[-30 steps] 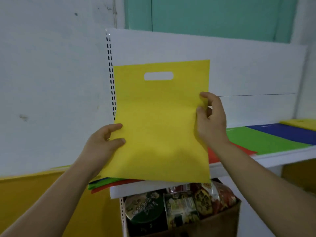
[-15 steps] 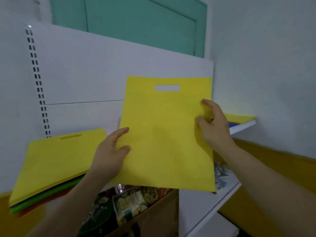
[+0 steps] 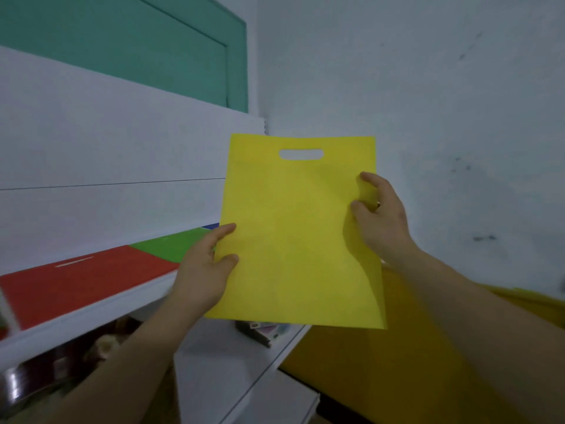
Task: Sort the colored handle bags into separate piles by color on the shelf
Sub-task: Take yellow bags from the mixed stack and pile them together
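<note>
I hold a flat yellow handle bag (image 3: 293, 234) upright in front of me, its cut-out handle at the top. My left hand (image 3: 204, 270) pinches its lower left edge. My right hand (image 3: 379, 215) grips its right edge, thumb on the front. Behind it runs the white shelf (image 3: 91, 307). On the shelf lies a red bag (image 3: 82, 280), with a green bag (image 3: 174, 246) to its right and a sliver of a blue bag (image 3: 212, 226) beyond that. The right end of the shelf is hidden by the yellow bag.
A white back panel (image 3: 107, 154) rises behind the shelf. A white wall (image 3: 428, 87) closes the right side, with a yellow lower band (image 3: 382, 362). Below the shelf are packaged goods (image 3: 263, 330) and a lower white shelf (image 3: 232, 374). A teal door (image 3: 137, 41) is above.
The view has swung further right along the shelf. The stack topped by a yellow bag has left the view; the red, green and blue bags now show. Both hands still hold the yellow bag.
</note>
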`<state>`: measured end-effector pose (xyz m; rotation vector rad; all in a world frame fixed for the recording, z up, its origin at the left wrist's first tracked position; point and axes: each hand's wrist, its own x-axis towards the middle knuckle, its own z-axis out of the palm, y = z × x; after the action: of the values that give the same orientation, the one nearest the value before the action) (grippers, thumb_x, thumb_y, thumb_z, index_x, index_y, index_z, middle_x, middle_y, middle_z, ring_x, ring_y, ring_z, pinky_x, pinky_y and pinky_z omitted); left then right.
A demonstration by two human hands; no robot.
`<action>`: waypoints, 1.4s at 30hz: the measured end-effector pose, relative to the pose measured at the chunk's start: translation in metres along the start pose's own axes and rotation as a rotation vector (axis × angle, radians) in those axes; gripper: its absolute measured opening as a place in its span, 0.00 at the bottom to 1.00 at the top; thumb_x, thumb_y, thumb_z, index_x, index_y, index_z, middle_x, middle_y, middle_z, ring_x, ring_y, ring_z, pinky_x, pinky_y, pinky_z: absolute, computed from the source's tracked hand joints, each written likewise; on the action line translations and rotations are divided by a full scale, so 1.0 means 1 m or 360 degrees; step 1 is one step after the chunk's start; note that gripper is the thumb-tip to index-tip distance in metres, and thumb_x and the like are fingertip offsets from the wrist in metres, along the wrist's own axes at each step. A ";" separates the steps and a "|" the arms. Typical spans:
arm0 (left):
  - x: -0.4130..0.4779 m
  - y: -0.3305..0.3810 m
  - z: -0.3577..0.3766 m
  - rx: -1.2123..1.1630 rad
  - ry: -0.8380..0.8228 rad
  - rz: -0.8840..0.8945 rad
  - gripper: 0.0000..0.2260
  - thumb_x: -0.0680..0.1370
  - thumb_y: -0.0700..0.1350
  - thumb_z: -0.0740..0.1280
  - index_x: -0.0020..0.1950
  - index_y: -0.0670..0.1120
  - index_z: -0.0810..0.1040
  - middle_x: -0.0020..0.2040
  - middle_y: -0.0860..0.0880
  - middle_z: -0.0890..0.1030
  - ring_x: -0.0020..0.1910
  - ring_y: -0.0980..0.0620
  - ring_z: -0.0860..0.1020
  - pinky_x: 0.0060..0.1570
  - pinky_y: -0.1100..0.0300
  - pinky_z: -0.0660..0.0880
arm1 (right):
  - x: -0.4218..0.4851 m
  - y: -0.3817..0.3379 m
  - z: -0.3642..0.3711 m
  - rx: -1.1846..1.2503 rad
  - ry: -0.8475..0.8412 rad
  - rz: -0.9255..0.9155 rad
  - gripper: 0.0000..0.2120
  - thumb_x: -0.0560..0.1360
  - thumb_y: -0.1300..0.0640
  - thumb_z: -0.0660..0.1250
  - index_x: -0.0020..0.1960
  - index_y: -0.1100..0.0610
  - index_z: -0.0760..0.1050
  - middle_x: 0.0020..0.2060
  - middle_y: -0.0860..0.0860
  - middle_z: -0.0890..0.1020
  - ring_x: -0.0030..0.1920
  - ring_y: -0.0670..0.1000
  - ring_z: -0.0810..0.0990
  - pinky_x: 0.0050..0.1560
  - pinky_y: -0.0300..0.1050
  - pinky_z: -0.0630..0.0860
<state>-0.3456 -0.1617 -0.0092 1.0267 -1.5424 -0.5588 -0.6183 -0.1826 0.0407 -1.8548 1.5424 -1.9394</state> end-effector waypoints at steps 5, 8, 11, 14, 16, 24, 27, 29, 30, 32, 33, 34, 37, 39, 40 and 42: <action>0.016 0.008 0.078 -0.0117 -0.0040 0.0035 0.21 0.77 0.34 0.64 0.59 0.59 0.71 0.55 0.53 0.76 0.46 0.60 0.77 0.51 0.57 0.74 | 0.017 0.047 -0.056 -0.0088 0.0077 0.0042 0.22 0.78 0.59 0.62 0.69 0.44 0.66 0.56 0.41 0.70 0.43 0.45 0.72 0.38 0.31 0.68; 0.023 0.006 0.116 -0.0185 -0.0114 0.0005 0.21 0.77 0.34 0.64 0.60 0.60 0.71 0.56 0.54 0.76 0.49 0.59 0.77 0.51 0.59 0.73 | 0.024 0.072 -0.081 -0.0142 0.0122 0.0097 0.21 0.78 0.59 0.61 0.68 0.43 0.66 0.55 0.41 0.70 0.39 0.41 0.71 0.34 0.26 0.66; 0.036 -0.001 0.147 -0.0209 -0.0201 -0.0010 0.21 0.78 0.34 0.64 0.62 0.58 0.70 0.61 0.52 0.74 0.56 0.52 0.76 0.57 0.55 0.73 | 0.031 0.095 -0.097 -0.0169 0.0127 0.0152 0.21 0.78 0.58 0.61 0.68 0.43 0.66 0.56 0.42 0.70 0.38 0.44 0.71 0.37 0.37 0.68; 0.051 -0.011 0.177 -0.0237 -0.0287 -0.0008 0.21 0.78 0.35 0.63 0.62 0.59 0.70 0.61 0.54 0.73 0.56 0.53 0.75 0.52 0.60 0.73 | 0.036 0.118 -0.107 -0.0206 0.0166 0.0225 0.21 0.79 0.59 0.61 0.68 0.43 0.66 0.52 0.41 0.70 0.37 0.43 0.72 0.34 0.37 0.69; 0.063 -0.020 0.196 -0.0266 -0.0344 0.0005 0.20 0.78 0.35 0.63 0.61 0.60 0.70 0.61 0.54 0.73 0.56 0.54 0.75 0.50 0.63 0.72 | 0.041 0.133 -0.112 -0.0259 0.0188 0.0265 0.21 0.79 0.58 0.61 0.69 0.43 0.65 0.52 0.41 0.70 0.37 0.42 0.72 0.35 0.37 0.70; 0.136 -0.059 0.255 -0.0399 -0.0482 0.0037 0.21 0.78 0.35 0.64 0.60 0.61 0.71 0.62 0.55 0.73 0.59 0.54 0.74 0.54 0.60 0.72 | 0.087 0.183 -0.100 -0.0428 0.0287 0.0347 0.22 0.78 0.59 0.61 0.70 0.45 0.65 0.55 0.43 0.69 0.44 0.46 0.69 0.48 0.41 0.69; 0.168 -0.069 0.268 -0.0349 -0.0493 0.0098 0.21 0.78 0.35 0.64 0.62 0.59 0.70 0.58 0.57 0.72 0.57 0.57 0.72 0.43 0.73 0.68 | 0.110 0.197 -0.085 -0.0469 0.0314 0.0360 0.22 0.79 0.59 0.61 0.70 0.45 0.65 0.53 0.44 0.69 0.49 0.55 0.73 0.46 0.43 0.70; 0.189 -0.078 0.277 -0.0358 -0.0518 0.0105 0.21 0.78 0.35 0.64 0.62 0.59 0.69 0.57 0.58 0.72 0.55 0.58 0.72 0.41 0.76 0.67 | 0.122 0.207 -0.077 -0.0490 0.0330 0.0388 0.21 0.79 0.59 0.60 0.70 0.45 0.65 0.52 0.44 0.69 0.55 0.57 0.73 0.46 0.44 0.71; 0.198 -0.083 0.281 -0.0377 -0.0540 0.0105 0.21 0.78 0.35 0.64 0.62 0.59 0.69 0.58 0.57 0.72 0.55 0.58 0.72 0.42 0.75 0.68 | 0.127 0.213 -0.073 -0.0503 0.0336 0.0396 0.21 0.79 0.59 0.60 0.70 0.45 0.65 0.52 0.45 0.69 0.56 0.57 0.73 0.47 0.44 0.70; 0.214 -0.092 0.290 -0.0398 -0.0578 0.0105 0.21 0.78 0.35 0.63 0.62 0.59 0.69 0.60 0.55 0.72 0.55 0.58 0.73 0.44 0.72 0.68 | 0.136 0.223 -0.067 -0.0519 0.0349 0.0396 0.22 0.79 0.59 0.60 0.71 0.45 0.64 0.52 0.44 0.68 0.57 0.58 0.73 0.48 0.43 0.70; 0.221 -0.095 0.294 -0.0396 -0.0583 0.0107 0.21 0.78 0.35 0.63 0.63 0.58 0.69 0.60 0.55 0.72 0.53 0.61 0.74 0.43 0.74 0.68 | 0.142 0.229 -0.064 -0.0522 0.0353 0.0399 0.22 0.79 0.59 0.60 0.71 0.45 0.64 0.52 0.44 0.69 0.57 0.57 0.73 0.48 0.44 0.71; 0.227 -0.099 0.298 -0.0392 -0.0586 0.0106 0.21 0.78 0.35 0.63 0.64 0.57 0.69 0.60 0.56 0.71 0.51 0.65 0.73 0.41 0.76 0.68 | 0.147 0.234 -0.061 -0.0524 0.0354 0.0408 0.22 0.79 0.59 0.60 0.71 0.45 0.64 0.52 0.44 0.69 0.56 0.57 0.74 0.48 0.44 0.72; 0.245 -0.108 0.311 -0.0404 -0.0601 0.0090 0.21 0.79 0.35 0.62 0.66 0.55 0.69 0.61 0.55 0.71 0.48 0.69 0.72 0.40 0.76 0.69 | 0.164 0.253 -0.056 -0.0536 0.0328 0.0403 0.22 0.80 0.59 0.60 0.71 0.45 0.63 0.60 0.47 0.71 0.49 0.51 0.73 0.47 0.43 0.71; 0.257 -0.115 0.320 -0.0394 -0.0595 0.0081 0.22 0.79 0.35 0.62 0.66 0.57 0.68 0.62 0.55 0.71 0.49 0.68 0.72 0.42 0.74 0.69 | 0.176 0.267 -0.052 -0.0553 0.0293 0.0380 0.23 0.80 0.59 0.59 0.73 0.45 0.62 0.68 0.48 0.69 0.54 0.48 0.71 0.50 0.40 0.69; 0.263 -0.118 0.326 -0.0386 -0.0590 0.0074 0.22 0.79 0.35 0.62 0.67 0.57 0.67 0.63 0.55 0.72 0.50 0.67 0.72 0.42 0.74 0.69 | 0.182 0.273 -0.050 -0.0560 0.0271 0.0376 0.23 0.80 0.59 0.59 0.73 0.46 0.61 0.70 0.48 0.67 0.58 0.49 0.71 0.52 0.39 0.67; 0.275 -0.122 0.336 -0.0385 -0.0585 0.0063 0.22 0.79 0.36 0.62 0.67 0.58 0.67 0.63 0.54 0.72 0.51 0.65 0.73 0.42 0.73 0.70 | 0.196 0.288 -0.046 -0.0563 0.0233 0.0364 0.25 0.80 0.59 0.59 0.75 0.47 0.59 0.72 0.48 0.65 0.67 0.51 0.68 0.57 0.38 0.66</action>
<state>-0.6214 -0.5172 -0.0422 0.7330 -1.7574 -0.9210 -0.8726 -0.4222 0.0050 -1.5757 2.1564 -1.8288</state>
